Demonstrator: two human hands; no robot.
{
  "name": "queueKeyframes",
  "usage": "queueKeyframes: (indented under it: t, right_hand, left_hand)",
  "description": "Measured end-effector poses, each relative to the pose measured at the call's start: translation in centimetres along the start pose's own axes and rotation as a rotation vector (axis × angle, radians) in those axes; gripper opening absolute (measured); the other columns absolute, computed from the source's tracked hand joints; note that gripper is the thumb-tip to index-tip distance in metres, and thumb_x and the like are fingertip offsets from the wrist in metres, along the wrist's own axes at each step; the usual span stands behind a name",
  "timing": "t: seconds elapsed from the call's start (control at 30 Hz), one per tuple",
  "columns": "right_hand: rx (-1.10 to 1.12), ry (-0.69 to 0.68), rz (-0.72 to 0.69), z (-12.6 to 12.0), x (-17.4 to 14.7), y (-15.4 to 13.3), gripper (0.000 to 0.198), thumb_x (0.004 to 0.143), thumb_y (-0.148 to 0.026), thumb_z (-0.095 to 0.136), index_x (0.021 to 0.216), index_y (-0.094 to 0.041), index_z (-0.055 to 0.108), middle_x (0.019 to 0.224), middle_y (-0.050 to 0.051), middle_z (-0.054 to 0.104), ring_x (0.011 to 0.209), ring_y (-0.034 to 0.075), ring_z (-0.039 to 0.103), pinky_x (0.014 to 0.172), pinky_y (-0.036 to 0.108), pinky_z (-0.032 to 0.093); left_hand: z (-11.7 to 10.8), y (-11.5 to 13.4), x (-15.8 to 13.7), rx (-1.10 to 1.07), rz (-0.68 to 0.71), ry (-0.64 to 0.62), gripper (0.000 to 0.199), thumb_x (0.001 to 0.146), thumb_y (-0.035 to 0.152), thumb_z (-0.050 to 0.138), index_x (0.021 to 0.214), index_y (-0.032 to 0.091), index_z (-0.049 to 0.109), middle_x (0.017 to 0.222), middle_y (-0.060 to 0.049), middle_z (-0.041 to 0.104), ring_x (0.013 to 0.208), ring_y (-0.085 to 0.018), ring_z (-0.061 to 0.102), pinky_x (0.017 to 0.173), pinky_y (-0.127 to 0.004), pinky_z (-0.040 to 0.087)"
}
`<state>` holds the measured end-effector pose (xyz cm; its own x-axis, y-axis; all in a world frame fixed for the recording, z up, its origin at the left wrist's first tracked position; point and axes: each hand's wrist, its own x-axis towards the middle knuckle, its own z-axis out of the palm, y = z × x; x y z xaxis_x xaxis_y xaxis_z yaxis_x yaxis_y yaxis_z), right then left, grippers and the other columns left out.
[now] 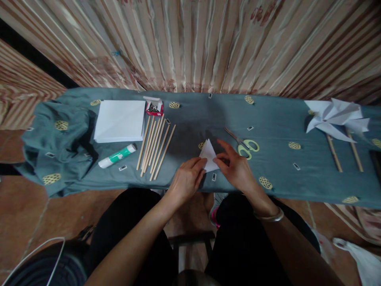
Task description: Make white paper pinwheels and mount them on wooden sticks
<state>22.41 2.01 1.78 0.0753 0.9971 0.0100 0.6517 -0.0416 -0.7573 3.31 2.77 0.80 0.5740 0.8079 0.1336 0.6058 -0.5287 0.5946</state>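
Observation:
A small sheet of white paper folded into a triangle (pixel 209 155) is held near the table's front edge, its point facing away from me. My left hand (pixel 187 176) pinches its left side between thumb and fingers. At the lower right corner, my right hand (pixel 235 167) grips the paper with the thumb against bent fingers, while the index finger stretches out past it. Just beyond my right hand lie scissors (pixel 244 146) with light green handles, blades pointing up and left.
Left of my hands lie several wooden sticks (pixel 154 147), a glue stick (pixel 117 156), a stack of white paper (pixel 120 121) and an open red box (pixel 154 107) of small metal pieces. White paper pinwheels (pixel 327 119) on sticks lie far right. A striped curtain (pixel 190 47) hangs behind the cloth-covered table (pixel 279 171).

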Motion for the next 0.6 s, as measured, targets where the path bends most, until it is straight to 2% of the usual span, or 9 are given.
queueKeyframes:
  t: [0.13,0.3,0.6]
  right_hand:
    - [-0.049,0.018,0.003,0.21,0.42,-0.42,0.061,0.083,-0.025,0.062,0.142,-0.019,0.049,0.094,0.005,0.079,0.078,0.023,0.075,0.077,0.038,0.06]
    - [-0.081,0.029,0.02,0.39,0.43,-0.76,0.062,0.082,-0.027,0.061,0.141,-0.013,0.049,0.094,0.007,0.078,0.075,0.022,0.073,0.076,0.038,0.06]
    - [-0.088,0.074,-0.012,0.87,0.32,-0.37,0.059,0.083,-0.028,0.06,0.14,-0.017,0.05,0.099,0.007,0.077,0.072,0.021,0.072,0.07,0.036,0.059]
  left_hand:
    - [-0.01,0.17,0.22,-0.008,-0.049,-0.025,0.033,0.098,0.021,0.044,0.127,0.012,0.058,0.117,-0.015,0.064,0.103,-0.025,0.066,0.093,-0.042,0.056]
    - [-0.04,0.09,0.29,-0.033,-0.066,-0.025,0.032,0.098,0.021,0.044,0.126,0.015,0.058,0.114,-0.012,0.062,0.101,-0.023,0.066,0.092,-0.04,0.056]
    - [0.02,0.1,0.28,-0.044,-0.073,-0.013,0.033,0.098,0.021,0.044,0.125,0.013,0.059,0.118,-0.014,0.059,0.102,-0.024,0.065,0.093,-0.041,0.057]
